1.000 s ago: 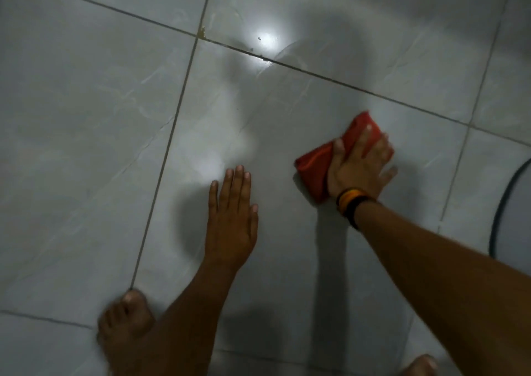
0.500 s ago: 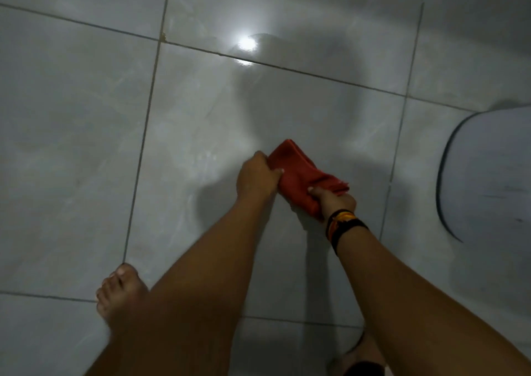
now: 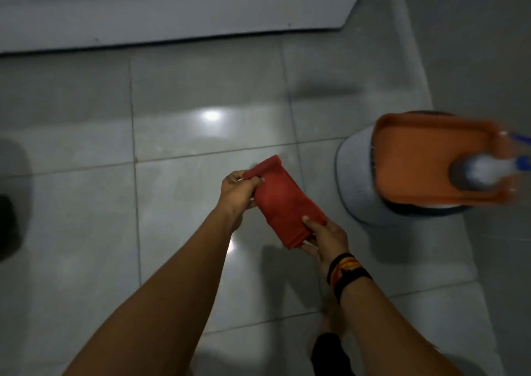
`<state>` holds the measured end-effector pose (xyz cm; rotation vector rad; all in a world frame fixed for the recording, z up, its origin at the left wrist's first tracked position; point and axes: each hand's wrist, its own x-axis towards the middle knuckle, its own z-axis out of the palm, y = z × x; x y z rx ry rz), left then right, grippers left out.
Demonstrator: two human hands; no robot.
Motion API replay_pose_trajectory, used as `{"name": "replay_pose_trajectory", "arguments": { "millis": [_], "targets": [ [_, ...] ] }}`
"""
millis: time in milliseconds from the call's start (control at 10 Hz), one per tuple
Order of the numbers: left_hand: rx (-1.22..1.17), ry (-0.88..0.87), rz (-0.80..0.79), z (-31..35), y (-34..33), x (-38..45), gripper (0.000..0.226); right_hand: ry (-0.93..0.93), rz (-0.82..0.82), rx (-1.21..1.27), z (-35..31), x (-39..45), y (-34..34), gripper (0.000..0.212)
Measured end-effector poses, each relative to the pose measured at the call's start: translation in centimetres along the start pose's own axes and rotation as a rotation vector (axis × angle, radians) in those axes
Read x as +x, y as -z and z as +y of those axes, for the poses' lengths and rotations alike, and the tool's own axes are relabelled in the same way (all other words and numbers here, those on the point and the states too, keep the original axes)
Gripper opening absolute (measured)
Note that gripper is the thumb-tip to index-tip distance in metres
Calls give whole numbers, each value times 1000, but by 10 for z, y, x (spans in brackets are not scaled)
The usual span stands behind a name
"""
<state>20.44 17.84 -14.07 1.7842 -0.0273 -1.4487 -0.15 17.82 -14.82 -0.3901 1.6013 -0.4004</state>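
A folded red cloth (image 3: 283, 203) hangs in the air above the grey tiled floor (image 3: 178, 94), stretched between both hands. My left hand (image 3: 237, 191) pinches its upper left corner with thumb and fingers. My right hand (image 3: 323, 236), with dark and orange bands on the wrist, grips its lower end, thumb on top.
An orange tray (image 3: 425, 160) with a white and blue spray bottle (image 3: 485, 170) in it sits on a round grey stool (image 3: 356, 186) at the right. A white door or panel (image 3: 172, 10) runs along the top. A dark object (image 3: 8, 226) lies at the left edge.
The cloth was pressed on the floor under my right hand; both hands took hold of it and lifted it. The view rose and swung toward the stool and tray.
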Motion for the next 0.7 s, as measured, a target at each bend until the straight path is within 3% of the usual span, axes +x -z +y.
{"name": "replay_pose_trajectory", "arguments": {
  "millis": [200, 400, 500, 600, 700],
  "targets": [
    [97, -89, -159, 68, -147, -35, 36, 87, 133, 174, -89, -19, 87, 10],
    [227, -239, -202, 73, -263, -18, 32, 96, 237, 385, -130, 35, 139, 26],
    [354, -356, -265, 74, -290, -7, 43, 88, 248, 438, -137, 59, 149, 26],
    [701, -650, -258, 77, -287, -5, 51, 66, 171, 412, -141, 67, 155, 45],
    [1025, -990, -30, 92, -256, -19, 58, 30, 269, 229, -113, 26, 178, 40]
  ]
}}
